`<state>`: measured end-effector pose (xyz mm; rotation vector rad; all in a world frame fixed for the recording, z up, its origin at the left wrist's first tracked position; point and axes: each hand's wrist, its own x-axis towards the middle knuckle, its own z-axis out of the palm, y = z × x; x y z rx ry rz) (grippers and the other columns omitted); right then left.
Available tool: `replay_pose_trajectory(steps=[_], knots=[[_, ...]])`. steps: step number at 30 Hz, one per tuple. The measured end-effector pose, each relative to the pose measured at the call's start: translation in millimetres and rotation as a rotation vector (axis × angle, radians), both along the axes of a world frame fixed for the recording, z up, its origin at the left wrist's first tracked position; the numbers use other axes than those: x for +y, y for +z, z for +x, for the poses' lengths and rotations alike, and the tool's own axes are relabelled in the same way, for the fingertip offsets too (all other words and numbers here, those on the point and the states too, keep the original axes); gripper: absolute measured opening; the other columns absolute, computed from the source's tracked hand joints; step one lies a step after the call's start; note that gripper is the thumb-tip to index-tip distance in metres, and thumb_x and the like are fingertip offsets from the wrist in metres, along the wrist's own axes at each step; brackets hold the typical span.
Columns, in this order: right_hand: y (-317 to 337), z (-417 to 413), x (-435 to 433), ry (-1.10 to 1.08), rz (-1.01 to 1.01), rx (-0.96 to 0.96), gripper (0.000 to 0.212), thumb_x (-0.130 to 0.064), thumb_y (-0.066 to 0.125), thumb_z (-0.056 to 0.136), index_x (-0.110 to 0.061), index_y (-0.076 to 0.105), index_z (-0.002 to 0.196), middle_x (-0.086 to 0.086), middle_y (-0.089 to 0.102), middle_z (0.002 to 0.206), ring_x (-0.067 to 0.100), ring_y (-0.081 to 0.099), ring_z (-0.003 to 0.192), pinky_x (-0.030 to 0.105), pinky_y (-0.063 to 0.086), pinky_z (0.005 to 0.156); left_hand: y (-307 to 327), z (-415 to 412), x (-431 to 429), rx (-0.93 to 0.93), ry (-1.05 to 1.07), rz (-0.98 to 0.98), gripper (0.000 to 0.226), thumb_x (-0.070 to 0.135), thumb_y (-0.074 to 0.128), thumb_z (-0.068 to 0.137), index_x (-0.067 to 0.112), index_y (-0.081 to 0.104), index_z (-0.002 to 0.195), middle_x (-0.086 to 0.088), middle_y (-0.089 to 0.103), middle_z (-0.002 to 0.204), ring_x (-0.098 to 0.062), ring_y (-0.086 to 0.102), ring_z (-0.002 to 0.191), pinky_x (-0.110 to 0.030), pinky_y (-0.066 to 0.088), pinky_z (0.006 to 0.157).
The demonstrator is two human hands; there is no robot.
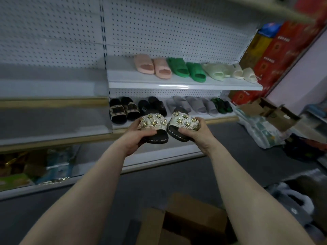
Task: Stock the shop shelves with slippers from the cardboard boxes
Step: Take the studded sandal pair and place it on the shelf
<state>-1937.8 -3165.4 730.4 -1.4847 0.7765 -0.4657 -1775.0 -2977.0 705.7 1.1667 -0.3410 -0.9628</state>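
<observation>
In front of the lower shelf [221, 119], the left hand [139, 137] is clamped on the left slipper [154, 123], with the thumb lying on the black insole behind the strap and the fingers curled under the sole. The right hand [196, 134] grips the right slipper [184, 121] the same way: thumb on the insole, fingers wrapped round the outer edge of the strap. Both slippers have a white strap studded with gold-centred flowers and a black sole with pale stitching. They are held side by side in the air, just beside each other, toes pointing at the shelves.

Behind them on the lower shelf stand a black pair with checked straps [122, 110], a plain black pair [152, 105], several grey slippers [194, 105] and a dark green pair [221, 105]. On the upper shelf [177, 85] a pink pair [152, 67], a bright green pair [185, 70] and pale cream slippers [230, 73] sit in a row towards the right end. A white pegboard [168, 32] backs the bay.

Below the forearms, at the bottom edge of the view, an open cardboard box [185, 221] stands on the dark floor. To the right of the shelves are stacked red boxes [283, 50], another opened carton [276, 112] and plastic-wrapped packs [260, 131] beneath it. In the left bay, low down, lie blurred foil bags [53, 165].
</observation>
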Motion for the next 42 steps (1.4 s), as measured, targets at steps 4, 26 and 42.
replay_pose_trajectory(steps=[4,26,42], knots=[[17.6,69.4,19.0,0.002,-0.047,-0.015,0.088,-0.006,0.092,0.059,-0.018,0.04,0.13,0.01,0.061,0.121,0.026,0.062,0.112,0.048,0.053,0.097,19.8,75.3,20.6,-0.124,0.043,0.015,0.077,-0.019,0.065,0.074,0.015,0.043,0.14,-0.012,0.064,0.119,-0.025,0.065,0.103,-0.031,0.058,0.082],[36.0,315.0,10.8,0.103,-0.354,0.181,0.085,-0.025,0.096,0.055,-0.023,0.045,0.122,-0.004,0.064,0.109,0.018,0.063,0.101,0.041,0.054,0.091,31.6,310.1,32.8,-0.212,0.324,0.003,0.072,-0.011,0.064,0.083,0.02,0.039,0.143,-0.019,0.057,0.128,-0.031,0.061,0.112,-0.041,0.054,0.092],[52.4,466.2,-79.5,0.313,-0.602,0.33,0.087,-0.013,0.093,0.06,-0.014,0.043,0.131,0.001,0.06,0.114,0.023,0.057,0.112,0.04,0.047,0.099,16.8,424.5,-59.7,-0.242,0.455,0.035,0.073,-0.023,0.054,0.08,0.022,0.044,0.137,-0.016,0.055,0.13,-0.032,0.057,0.116,-0.05,0.049,0.099]])
